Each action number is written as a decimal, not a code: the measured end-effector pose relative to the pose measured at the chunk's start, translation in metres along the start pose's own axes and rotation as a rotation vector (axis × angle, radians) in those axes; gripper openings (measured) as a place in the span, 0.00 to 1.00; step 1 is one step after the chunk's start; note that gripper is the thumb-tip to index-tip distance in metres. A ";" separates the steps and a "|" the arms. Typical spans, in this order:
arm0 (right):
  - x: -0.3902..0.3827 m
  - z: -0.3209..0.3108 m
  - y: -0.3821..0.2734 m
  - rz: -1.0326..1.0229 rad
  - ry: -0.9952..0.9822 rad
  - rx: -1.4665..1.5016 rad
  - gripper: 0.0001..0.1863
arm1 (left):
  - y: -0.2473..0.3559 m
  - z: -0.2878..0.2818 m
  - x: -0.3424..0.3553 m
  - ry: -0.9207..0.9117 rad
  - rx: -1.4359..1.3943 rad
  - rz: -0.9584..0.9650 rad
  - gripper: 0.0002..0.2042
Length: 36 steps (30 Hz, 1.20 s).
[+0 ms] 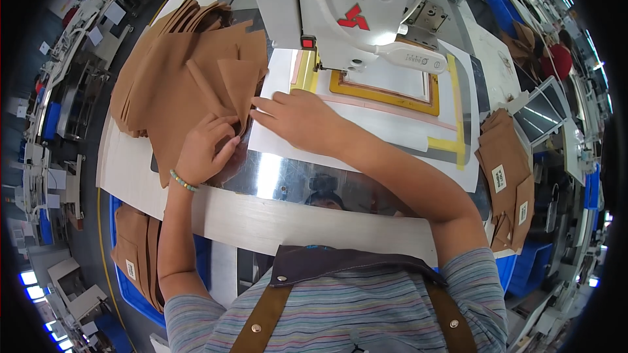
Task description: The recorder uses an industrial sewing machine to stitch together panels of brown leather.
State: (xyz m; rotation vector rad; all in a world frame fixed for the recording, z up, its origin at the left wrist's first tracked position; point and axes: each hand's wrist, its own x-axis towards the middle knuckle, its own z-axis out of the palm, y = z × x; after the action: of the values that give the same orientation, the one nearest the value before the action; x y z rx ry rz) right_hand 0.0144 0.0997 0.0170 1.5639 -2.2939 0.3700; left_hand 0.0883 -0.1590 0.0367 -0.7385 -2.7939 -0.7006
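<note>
A brown fabric piece [171, 85] lies folded on top of a layered stack at the left of the sewing machine. My left hand [208, 147], with a beaded bracelet at its wrist, pinches the near right corner of this piece. My right hand [301, 121] reaches across from the right, its thumb and finger closing at the piece's right edge. Its fingertips partly hide how much cloth they hold. Just beyond my right hand is the white sewing machine head [356, 16]. A yellow-edged clamp frame [386, 96] sits beneath the head, over a white sheet.
A shiny metal plate [297, 180] runs along the table's near side. Brown fabric pieces with white labels [505, 176] hang at the right edge. More brown pieces [139, 248] fill a blue bin at the lower left. Other workstations stand across the aisles.
</note>
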 end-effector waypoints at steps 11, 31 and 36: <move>0.036 0.051 0.005 -0.075 0.103 -0.170 0.04 | -0.144 0.004 0.097 -0.007 0.074 -0.208 0.22; -0.023 0.000 -0.008 0.182 -0.022 -0.081 0.06 | -0.093 -0.003 0.087 0.446 0.367 -0.104 0.19; -0.019 -0.012 0.007 0.147 0.323 -0.151 0.11 | 0.015 -0.002 -0.027 0.221 0.213 -0.051 0.14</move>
State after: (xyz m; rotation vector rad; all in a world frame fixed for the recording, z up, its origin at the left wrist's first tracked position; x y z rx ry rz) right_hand 0.0161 0.1230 0.0201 1.1721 -2.1331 0.4400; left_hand 0.1191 -0.1599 0.0368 -0.5185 -2.6383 -0.4508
